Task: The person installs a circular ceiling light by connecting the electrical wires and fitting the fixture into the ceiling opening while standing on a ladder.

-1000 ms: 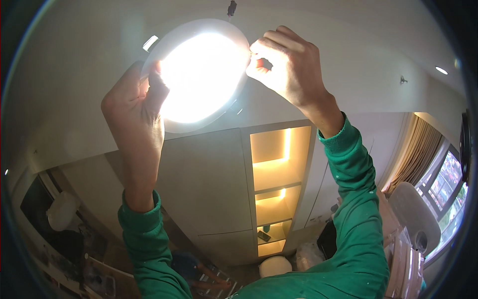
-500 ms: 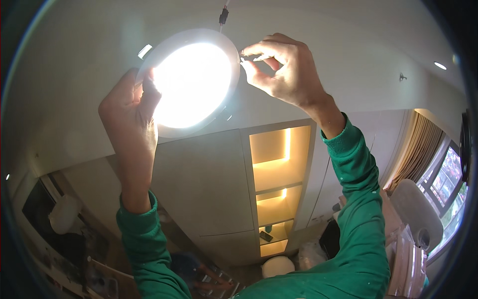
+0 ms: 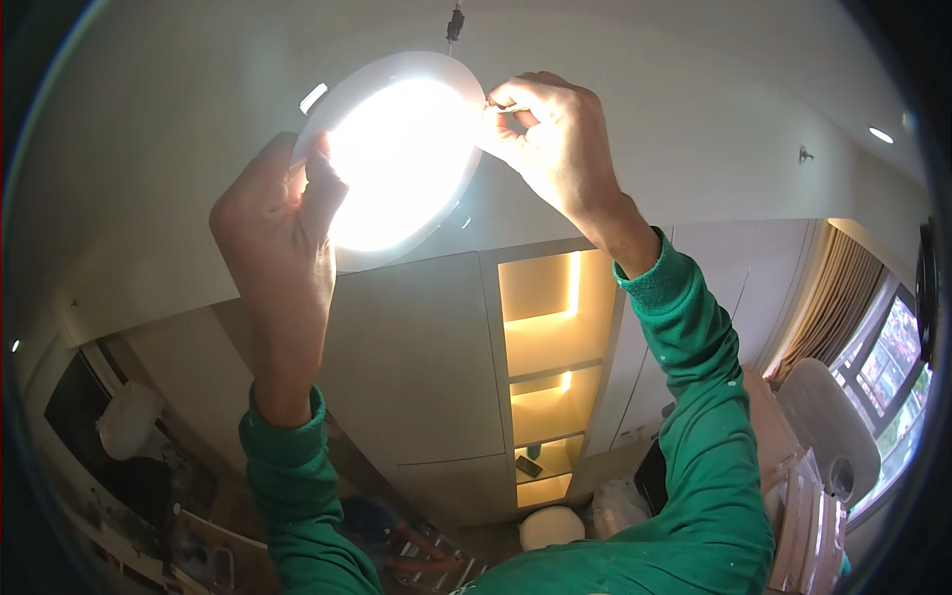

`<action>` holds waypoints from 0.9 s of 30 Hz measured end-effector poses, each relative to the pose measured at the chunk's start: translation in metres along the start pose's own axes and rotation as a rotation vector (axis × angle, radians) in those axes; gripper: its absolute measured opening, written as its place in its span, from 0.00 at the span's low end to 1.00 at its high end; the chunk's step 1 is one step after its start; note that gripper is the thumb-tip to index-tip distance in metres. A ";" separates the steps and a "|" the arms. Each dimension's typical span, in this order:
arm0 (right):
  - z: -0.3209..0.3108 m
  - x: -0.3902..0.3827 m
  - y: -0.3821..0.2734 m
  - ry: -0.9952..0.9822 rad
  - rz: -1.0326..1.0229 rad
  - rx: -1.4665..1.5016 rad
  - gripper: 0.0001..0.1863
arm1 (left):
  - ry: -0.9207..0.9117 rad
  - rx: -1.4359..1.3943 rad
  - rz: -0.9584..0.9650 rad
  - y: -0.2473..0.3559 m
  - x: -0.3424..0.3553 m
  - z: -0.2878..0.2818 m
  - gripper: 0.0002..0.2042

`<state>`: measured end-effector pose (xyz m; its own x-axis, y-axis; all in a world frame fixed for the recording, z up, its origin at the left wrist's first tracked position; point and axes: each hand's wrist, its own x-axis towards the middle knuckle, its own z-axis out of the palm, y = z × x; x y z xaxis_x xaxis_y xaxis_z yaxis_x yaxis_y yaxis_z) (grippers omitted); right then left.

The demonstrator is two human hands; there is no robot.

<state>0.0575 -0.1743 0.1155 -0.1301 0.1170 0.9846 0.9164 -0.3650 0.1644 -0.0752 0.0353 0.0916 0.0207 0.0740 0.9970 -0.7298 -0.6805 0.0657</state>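
Overhead, a round lit downlight (image 3: pixel 407 164) with a white rim hangs tilted in front of the pale ceiling. My left hand (image 3: pixel 280 213) grips its left edge, thumb across the glowing face. At the right edge my right hand (image 3: pixel 560 144) is pinched closed, its fingertips against the rim. The small part between them is mostly hidden by fingers and glare. A spring clip (image 3: pixel 313 97) sticks out at the upper left of the rim, and another small clip (image 3: pixel 461 216) shows at the lower right. Above the lamp dangles a thin wire with a black connector (image 3: pixel 454 24).
A cabinet wall (image 3: pixel 416 357) with lit shelves (image 3: pixel 555 342) stands ahead. Lower down are a ladder (image 3: pixel 441 575), a dim person's arm (image 3: pixel 421 560), and a round white object (image 3: pixel 552 529). Curtains (image 3: pixel 828 288) and a window (image 3: pixel 888 342) are at the right.
The downlight and my left hand have shifted slightly right. My right hand has moved a little left, and its fingertips have come onto the rim.
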 end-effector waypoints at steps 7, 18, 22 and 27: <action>-0.017 0.007 -0.006 -0.196 0.198 0.326 0.03 | 0.051 -0.043 -0.033 -0.014 0.005 -0.010 0.10; -0.013 0.006 -0.005 -0.162 0.073 0.181 0.03 | 0.014 -0.137 -0.043 -0.002 -0.001 -0.004 0.09; -0.005 0.001 0.001 -0.098 0.096 0.110 0.06 | -0.011 -0.177 -0.084 0.001 -0.001 0.001 0.08; -0.011 0.003 -0.006 -0.120 -0.060 -0.054 0.03 | 0.030 -0.123 -0.053 -0.011 -0.001 0.000 0.07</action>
<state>0.0478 -0.1821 0.1183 -0.1354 0.2484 0.9591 0.8860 -0.4029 0.2294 -0.0673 0.0427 0.0895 0.0423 0.1300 0.9906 -0.8066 -0.5807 0.1107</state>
